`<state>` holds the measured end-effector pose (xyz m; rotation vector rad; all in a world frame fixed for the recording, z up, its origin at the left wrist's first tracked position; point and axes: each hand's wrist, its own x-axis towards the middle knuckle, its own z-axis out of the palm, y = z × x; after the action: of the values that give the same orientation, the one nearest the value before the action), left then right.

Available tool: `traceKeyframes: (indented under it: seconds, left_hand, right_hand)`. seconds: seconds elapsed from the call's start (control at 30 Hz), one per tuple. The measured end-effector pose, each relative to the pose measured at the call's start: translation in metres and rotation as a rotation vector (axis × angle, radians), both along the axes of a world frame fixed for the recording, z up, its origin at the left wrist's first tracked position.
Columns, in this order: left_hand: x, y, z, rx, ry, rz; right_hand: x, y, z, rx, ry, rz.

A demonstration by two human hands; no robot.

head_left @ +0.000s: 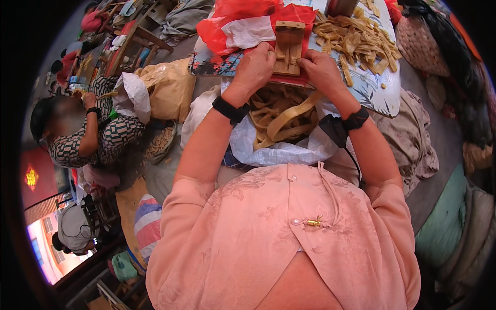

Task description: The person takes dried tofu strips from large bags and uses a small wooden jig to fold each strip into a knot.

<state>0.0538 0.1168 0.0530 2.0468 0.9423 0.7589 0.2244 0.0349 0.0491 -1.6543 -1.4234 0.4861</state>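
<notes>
- Block of wood (pixel 289 39), one, with an upright part at its far end: on the near edge of the surface (pixel 373 97), between the two hands, red sheeting beneath it.
- Left hand (pixel 257 63): fingers curled, at the block's left side; whether it is closed on a strip or only on the wood, cannot tell.
- Right hand (pixel 324 72): fingers bent, thumb at the block's right side; its grip is hidden, so cannot tell what it holds.
- Long strip (pixel 292 116), tan, one: looped up from the sack towards the right hand; its upper end is lost behind that hand.
- Loose strips (pixel 361 44), tan, a heap: on the surface, right of the block, a few straying to the near edge.
- Sack (pixel 254 157), white, open-mouthed: below the surface edge, before the person, with many more strips inside.
- Red plastic bag (pixel 211 37) and white cloth (pixel 250 32): left of the block.
- Progress, by judgement: work under way at the block, not finished. Strips lie in two lots, heap and sack; likely one is handled and one waiting, but which is which does not show. Either way, a good quantity appears left.
</notes>
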Motion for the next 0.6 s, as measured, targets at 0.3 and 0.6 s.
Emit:
traceKeyframes:
  seconds: [0.3, 0.6]
  left_hand:
    - [-0.027, -0.058, 0.017, -0.389, -0.196, -0.233]
    - [-0.038, -0.098, 0.021, -1.322, -0.748, -0.105]
  right_hand:
    - [-0.038, -0.049, 0.045, 0.331, -0.267, 0.075]
    - [-0.074, -0.087, 0.036, 0.399, 0.023, 0.38]
